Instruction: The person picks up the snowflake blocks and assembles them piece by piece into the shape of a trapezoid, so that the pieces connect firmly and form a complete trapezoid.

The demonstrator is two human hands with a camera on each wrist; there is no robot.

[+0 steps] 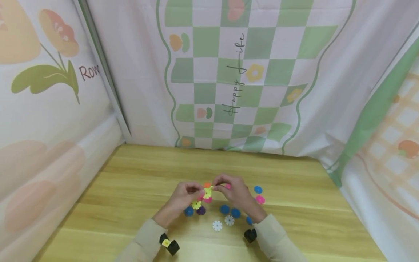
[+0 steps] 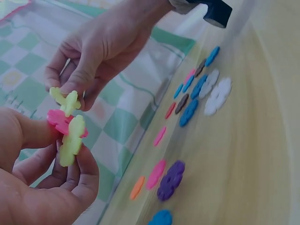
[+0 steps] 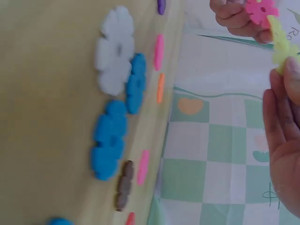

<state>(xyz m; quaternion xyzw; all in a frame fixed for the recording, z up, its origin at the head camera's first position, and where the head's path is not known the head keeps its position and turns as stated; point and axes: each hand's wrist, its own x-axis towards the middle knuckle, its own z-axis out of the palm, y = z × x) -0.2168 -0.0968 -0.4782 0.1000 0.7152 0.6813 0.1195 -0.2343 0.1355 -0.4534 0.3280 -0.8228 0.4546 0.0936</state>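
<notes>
Between both hands is a small cluster of notched plastic snowflake discs, yellow and pink. My left hand (image 1: 183, 198) grips it by the pink disc (image 2: 58, 121) and a yellow disc (image 2: 71, 143), thumb on one side and fingers curled on the other. With thumb and fingertips my right hand (image 1: 235, 190) pinches the yellow piece (image 2: 70, 101) at the cluster's other end. That piece touches the pink disc; whether their slots interlock I cannot tell. In the right wrist view a yellow disc (image 3: 281, 44) is between the right thumb and fingers. The cluster is held above the table.
Loose discs lie on the wooden table (image 1: 131, 218): white discs (image 1: 217, 225), several blue discs (image 1: 235, 213), a purple disc (image 2: 171, 180), an orange disc (image 2: 137, 187), pink discs (image 1: 260, 199) and brown discs (image 2: 181, 104). Printed curtains (image 1: 140, 91) hang at the back and sides.
</notes>
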